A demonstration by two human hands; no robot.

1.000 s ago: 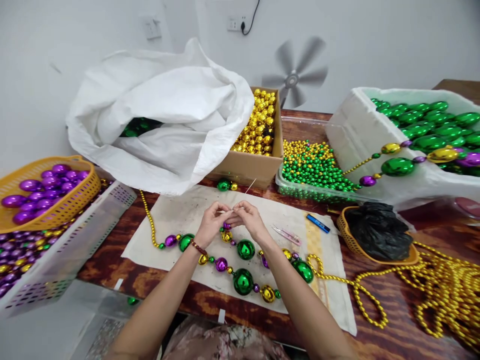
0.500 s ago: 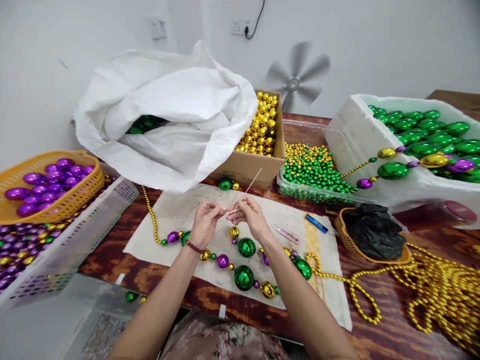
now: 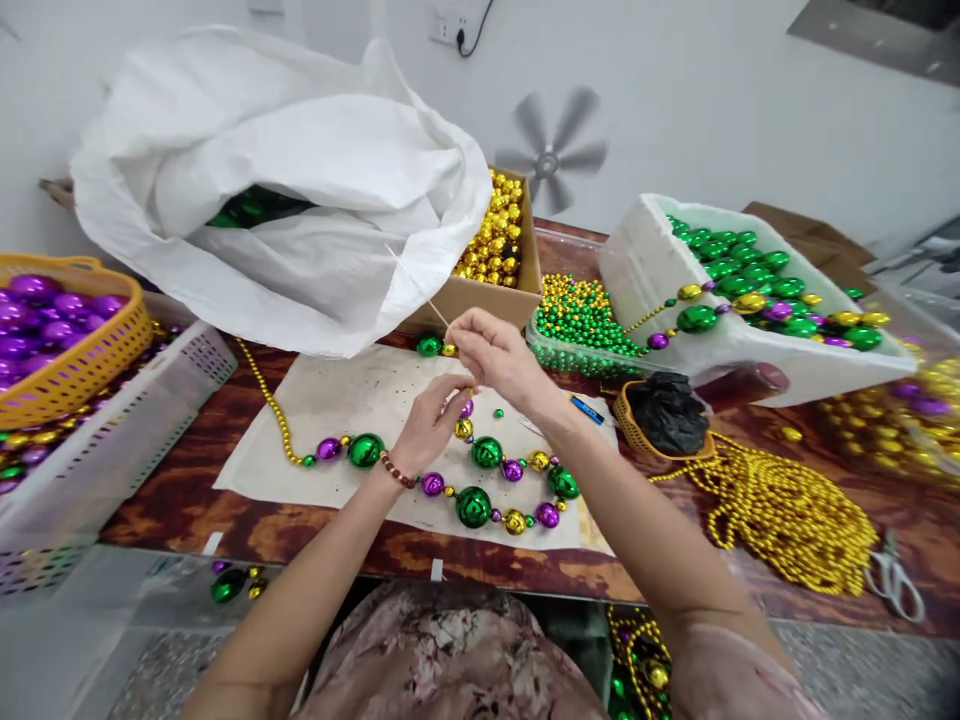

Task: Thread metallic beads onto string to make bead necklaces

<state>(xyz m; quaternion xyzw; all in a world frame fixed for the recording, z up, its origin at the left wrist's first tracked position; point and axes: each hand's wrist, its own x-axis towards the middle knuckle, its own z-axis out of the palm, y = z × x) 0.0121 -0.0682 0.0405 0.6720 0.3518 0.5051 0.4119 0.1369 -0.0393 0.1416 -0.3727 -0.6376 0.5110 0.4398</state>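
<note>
Over the white cloth (image 3: 300, 400), my right hand (image 3: 499, 358) is closed in a pinch on a thin pale cord (image 3: 417, 285), whose free end slants up to the left. Just below it, my left hand (image 3: 429, 428) pinches the upper end of a bead garland (image 3: 472, 506), near a small purple bead (image 3: 466, 408). The garland's green, purple and gold balls curve across the cloth. From its left end runs a string of small gold beads (image 3: 268, 392). A loose green bead (image 3: 499, 413) lies right of my left hand.
A white sack (image 3: 300, 130) and a carton (image 3: 480, 300) of gold balls stand behind. Purple balls fill a yellow basket (image 3: 90, 360) on the left. To the right are a foam box (image 3: 787, 370), a small basket (image 3: 637, 432), coiled gold beads (image 3: 787, 515) and scissors (image 3: 892, 580).
My right hand has risen above my left, and the cord's free end now points up left rather than up right. My left hand has moved in under it. The view has shifted rightward.
</note>
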